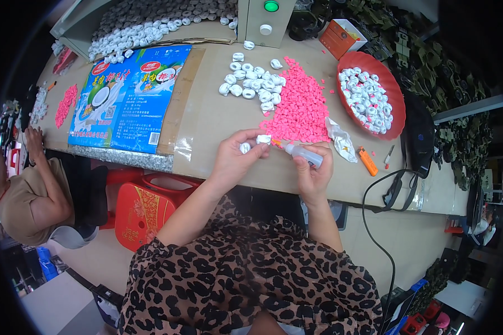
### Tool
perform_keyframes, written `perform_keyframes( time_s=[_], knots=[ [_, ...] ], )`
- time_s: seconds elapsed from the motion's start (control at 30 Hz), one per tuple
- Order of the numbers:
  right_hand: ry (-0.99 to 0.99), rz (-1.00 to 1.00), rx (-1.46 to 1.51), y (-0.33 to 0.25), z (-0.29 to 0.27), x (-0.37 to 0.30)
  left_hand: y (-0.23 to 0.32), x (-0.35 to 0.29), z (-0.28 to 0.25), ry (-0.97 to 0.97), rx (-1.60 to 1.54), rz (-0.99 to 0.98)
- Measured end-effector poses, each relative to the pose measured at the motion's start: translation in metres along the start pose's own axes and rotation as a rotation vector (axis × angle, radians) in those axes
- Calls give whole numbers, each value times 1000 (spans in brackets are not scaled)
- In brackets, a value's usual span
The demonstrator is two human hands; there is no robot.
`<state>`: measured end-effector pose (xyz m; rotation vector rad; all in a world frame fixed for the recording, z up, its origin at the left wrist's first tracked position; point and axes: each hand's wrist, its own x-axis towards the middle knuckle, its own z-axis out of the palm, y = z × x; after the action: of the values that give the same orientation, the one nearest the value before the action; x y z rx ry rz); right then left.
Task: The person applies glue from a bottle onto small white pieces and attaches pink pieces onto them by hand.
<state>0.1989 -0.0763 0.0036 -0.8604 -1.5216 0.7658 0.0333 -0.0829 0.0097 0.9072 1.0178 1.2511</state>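
My left hand (233, 160) pinches a small white piece with dark marks (264, 139) between thumb and fingers. A second white piece (245, 148) sits against the fingers of the same hand. My right hand (317, 174) is wrapped round a small translucent squeeze bottle (307, 155), tilted with its orange nozzle (277, 143) pointing at the pinched piece. Whether the tip touches it, I cannot tell. Just beyond my hands a heap of small pink pieces (302, 106) is spread on the cardboard-covered table (207, 117), with loose white pieces (254, 81) at its left.
A red scalloped bowl (397, 100) at the right holds many white pieces. Near it lie crumpled white paper (341, 142), an orange lighter-like object (368, 161) and a black cable (369, 234). A flattened blue carton (128, 100) covers the left side, where another person (36, 195) sits.
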Motion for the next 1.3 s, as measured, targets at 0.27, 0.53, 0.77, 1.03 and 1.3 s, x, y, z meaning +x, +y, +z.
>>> perform_keyframes(
  time_s=[0.27,0.53,0.77,1.03,1.3],
  knots=[
    [3,9,-8,0,-1,2,-2,1,0,12,8,9],
    [-33,86,49,2,-3,0,-4,1,-1,20,38,51],
    [-35,98,69,0,-1,-1,-5,1,-1,10,22,64],
    [188,296,605,0,-8,5,-4,1,0,-4,29,55],
    [69,518,602,-14,-35,21,-3,0,-1,-17,-6,47]
  ],
)
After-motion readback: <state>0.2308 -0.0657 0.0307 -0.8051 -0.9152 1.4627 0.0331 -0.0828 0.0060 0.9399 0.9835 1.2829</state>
